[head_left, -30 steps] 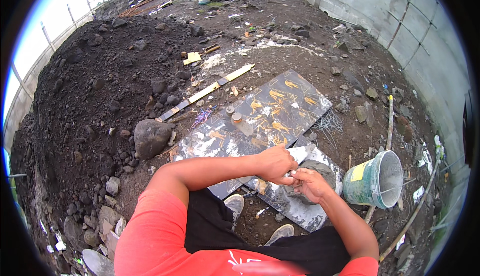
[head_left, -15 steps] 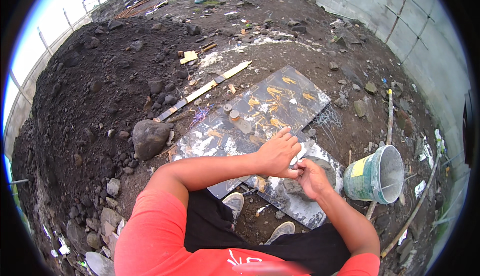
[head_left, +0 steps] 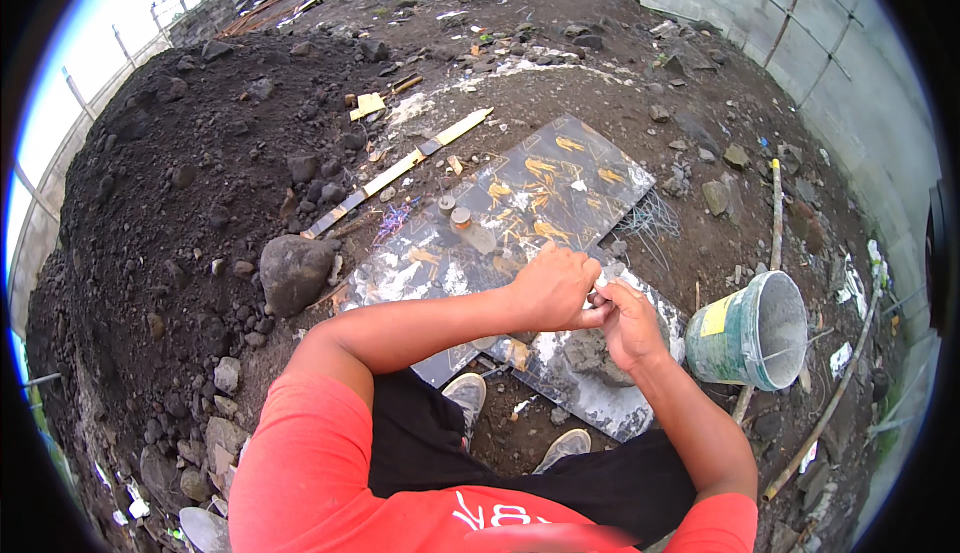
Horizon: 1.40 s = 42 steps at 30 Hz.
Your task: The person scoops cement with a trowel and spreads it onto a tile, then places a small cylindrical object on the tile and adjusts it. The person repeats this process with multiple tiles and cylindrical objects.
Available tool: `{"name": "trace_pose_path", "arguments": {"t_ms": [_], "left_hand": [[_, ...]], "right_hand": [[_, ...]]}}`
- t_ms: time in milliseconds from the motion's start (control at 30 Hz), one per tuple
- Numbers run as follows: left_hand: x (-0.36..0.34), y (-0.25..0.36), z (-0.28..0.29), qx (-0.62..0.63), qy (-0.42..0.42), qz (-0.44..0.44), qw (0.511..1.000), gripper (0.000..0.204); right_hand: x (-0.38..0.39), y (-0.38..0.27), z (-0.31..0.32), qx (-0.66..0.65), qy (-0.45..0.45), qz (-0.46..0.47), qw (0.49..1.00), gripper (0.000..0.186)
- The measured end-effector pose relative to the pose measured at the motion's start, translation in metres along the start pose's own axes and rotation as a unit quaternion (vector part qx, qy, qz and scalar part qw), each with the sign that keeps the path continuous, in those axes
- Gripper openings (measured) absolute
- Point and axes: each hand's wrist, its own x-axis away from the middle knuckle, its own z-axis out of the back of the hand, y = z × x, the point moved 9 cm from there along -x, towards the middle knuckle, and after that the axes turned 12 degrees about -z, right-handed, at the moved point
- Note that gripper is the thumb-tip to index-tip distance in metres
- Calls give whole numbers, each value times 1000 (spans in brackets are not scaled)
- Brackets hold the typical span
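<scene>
Over the stained dark boards [head_left: 622, 175], my left hand [head_left: 556, 287] and my right hand [head_left: 632, 327] meet. Both are closed, fingers curled and thumbs pinched around a small white object [head_left: 601, 281]. Most of it is hidden by the fingers, so its kind cannot be made out. Below my hands, a lump of wet grey mortar [head_left: 590, 355] rests on the nearer board, partly covered by my right hand. Two small round grey pieces, one with a brownish top [head_left: 461, 218], stand on the boards beyond my left hand.
A green mortar-smeared bucket [head_left: 722, 331] lies tilted at right, near a bamboo pole [head_left: 776, 213]. At left are a large rock [head_left: 297, 275] and a dark soil heap [head_left: 190, 183]. A yellow-and-black wooden strip [head_left: 400, 169] and tangled wire [head_left: 652, 215] flank the boards. A person sits far off.
My hands have closed further around the white object, leaving less of it showing. My left hand's raised fingers have curled in. The whole view has shifted slightly.
</scene>
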Motion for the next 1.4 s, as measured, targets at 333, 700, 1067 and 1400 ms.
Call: {"name": "trace_pose_path", "arguments": {"t_ms": [333, 700, 1067, 1400], "left_hand": [[0, -2, 2, 99, -13, 59, 993, 49], [-1, 3, -5, 80, -42, 42, 995, 42], [-2, 0, -15, 74, -90, 57, 992, 38], [11, -6, -5, 44, -103, 61, 992, 45]], "right_hand": [[9, -22, 0, 31, 10, 45, 998, 7], [9, -27, 9, 112, 58, 68, 990, 12], [4, -14, 20, 123, 84, 29, 988, 12], [4, -7, 30, 47, 77, -4, 996, 16]]}}
